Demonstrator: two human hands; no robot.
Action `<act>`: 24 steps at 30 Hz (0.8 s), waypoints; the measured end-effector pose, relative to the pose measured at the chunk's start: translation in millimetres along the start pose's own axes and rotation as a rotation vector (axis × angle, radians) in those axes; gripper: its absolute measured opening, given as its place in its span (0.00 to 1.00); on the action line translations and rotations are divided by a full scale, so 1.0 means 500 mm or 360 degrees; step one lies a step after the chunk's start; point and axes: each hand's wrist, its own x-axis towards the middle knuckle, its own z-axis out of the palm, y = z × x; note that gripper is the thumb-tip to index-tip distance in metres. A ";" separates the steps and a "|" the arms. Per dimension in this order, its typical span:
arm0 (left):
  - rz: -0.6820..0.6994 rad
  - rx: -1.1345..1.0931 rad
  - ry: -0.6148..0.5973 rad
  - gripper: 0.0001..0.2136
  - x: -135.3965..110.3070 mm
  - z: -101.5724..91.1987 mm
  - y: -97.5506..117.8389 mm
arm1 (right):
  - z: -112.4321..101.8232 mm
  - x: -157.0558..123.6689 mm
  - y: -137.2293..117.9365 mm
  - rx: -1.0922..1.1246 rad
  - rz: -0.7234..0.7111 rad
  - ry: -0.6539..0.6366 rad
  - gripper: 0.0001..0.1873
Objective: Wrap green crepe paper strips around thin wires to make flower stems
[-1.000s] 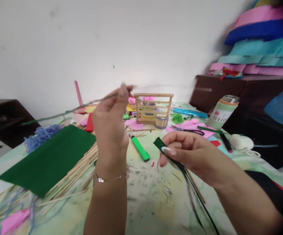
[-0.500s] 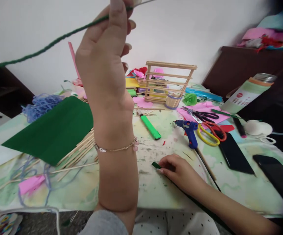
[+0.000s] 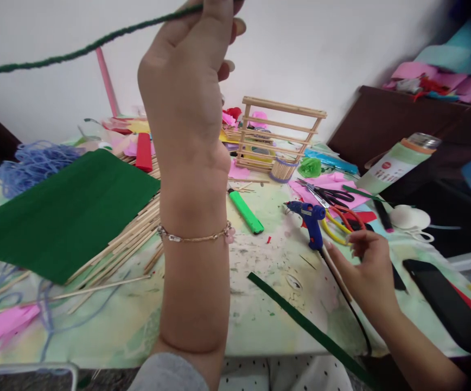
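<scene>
Stem, wound in dark green, is held high at 12 o'clock and runs out to the picture's edge at 10 o'clock, well above the table. The left hand is closed on it, pinching it between thumb and fingertips with the back of the hand to the camera. A bracelet sits on the wrist.

The green winding covers all of the stem that shows. The end at the fingertips is hidden, so I cannot tell if the cover is complete there.

The right hand is low at 4 o'clock with fingers loosely curled, holding nothing. Its index tip reaches toward the foot of the blue glue gun, which stands on the table. Whether it touches I cannot tell.

A loose green strip lies flat at 5 o'clock, apart from both hands and from the stem.

By my reading the wrapping is well on. Strip and gun are both down on the table, so any gluing or further winding is not yet done.

Further out:
- marker near centre
- scissors at 3 o'clock
- phone at 4 o'clock
- bottle at 2 o'clock
- stick frame at 1 o'clock
- green sheet over bare sticks at 9 o'clock
- blue yarn at 10 o'clock
</scene>
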 end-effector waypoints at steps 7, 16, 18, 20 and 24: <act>0.0070 0.0003 -0.0011 0.10 0.008 -0.010 -0.008 | 0.003 -0.073 -0.136 0.0976 0.0254 -0.1547 0.09; 0.0007 -0.0017 0.0035 0.05 0.022 -0.028 -0.006 | 0.094 -0.091 -0.125 0.1098 0.0507 -0.1587 0.11; -0.0010 -0.0044 0.0067 0.06 0.027 -0.032 -0.008 | 0.095 -0.091 -0.125 0.1100 0.0568 -0.1601 0.13; -0.0013 -0.0053 0.0080 0.08 0.029 -0.033 -0.011 | 0.090 -0.085 -0.130 0.1147 0.0660 -0.1647 0.17; -0.0006 0.0038 0.0031 0.11 0.025 -0.032 -0.015 | 0.070 -0.061 -0.135 0.1298 0.0805 -0.1524 0.21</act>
